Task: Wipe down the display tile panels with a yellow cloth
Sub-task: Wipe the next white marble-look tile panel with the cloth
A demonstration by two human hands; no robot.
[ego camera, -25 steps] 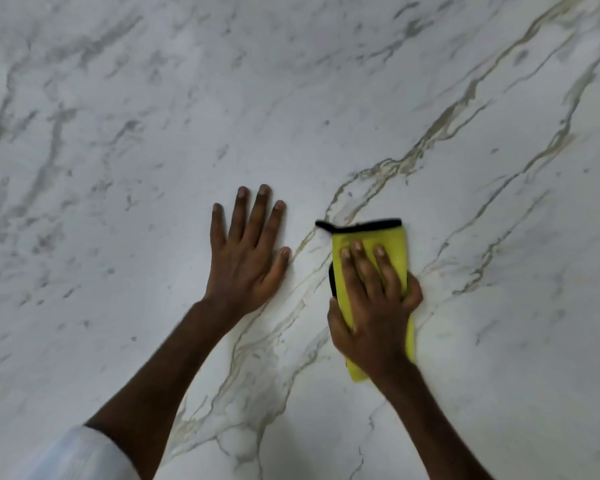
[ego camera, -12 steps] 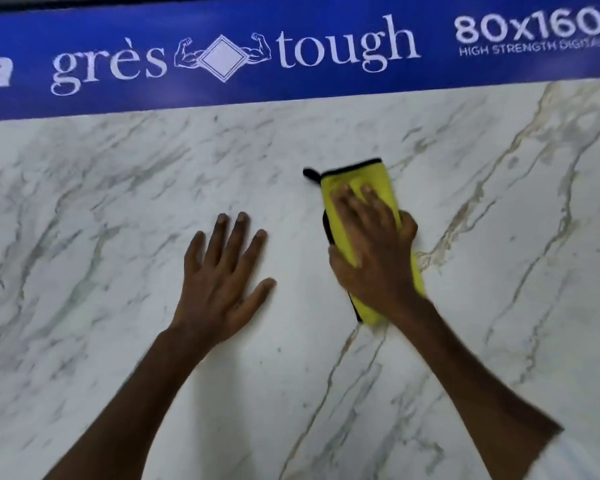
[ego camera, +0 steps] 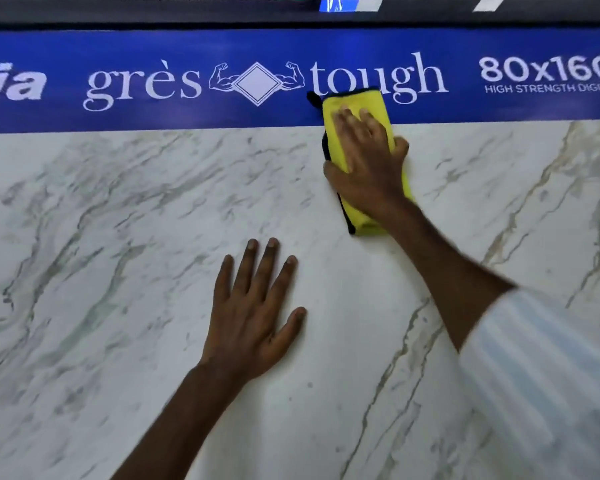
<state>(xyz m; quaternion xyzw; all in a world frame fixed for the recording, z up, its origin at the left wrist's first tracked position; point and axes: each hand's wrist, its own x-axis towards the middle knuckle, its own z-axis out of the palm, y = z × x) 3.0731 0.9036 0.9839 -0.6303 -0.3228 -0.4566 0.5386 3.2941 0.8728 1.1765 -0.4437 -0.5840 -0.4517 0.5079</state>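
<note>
A white marble-look tile panel [ego camera: 118, 271] with grey and gold veins fills most of the view. My right hand [ego camera: 368, 161] presses a folded yellow cloth [ego camera: 361, 105] with black trim flat against the panel's top, its fingers straight. The cloth's upper end overlaps the blue label strip [ego camera: 153, 112]. My left hand [ego camera: 253, 313] rests flat on the tile below and to the left of the cloth, fingers spread and holding nothing.
The blue strip carries white lettering, "grès tough" and "80x160". A dark frame edge [ego camera: 153, 15] runs above it. A striped white sleeve [ego camera: 534, 375] covers my right forearm at the lower right.
My right hand has slid the cloth upward across the tile onto the blue strip. The view has tilted up, showing the strip and the frame. My left hand stays flat on the tile.
</note>
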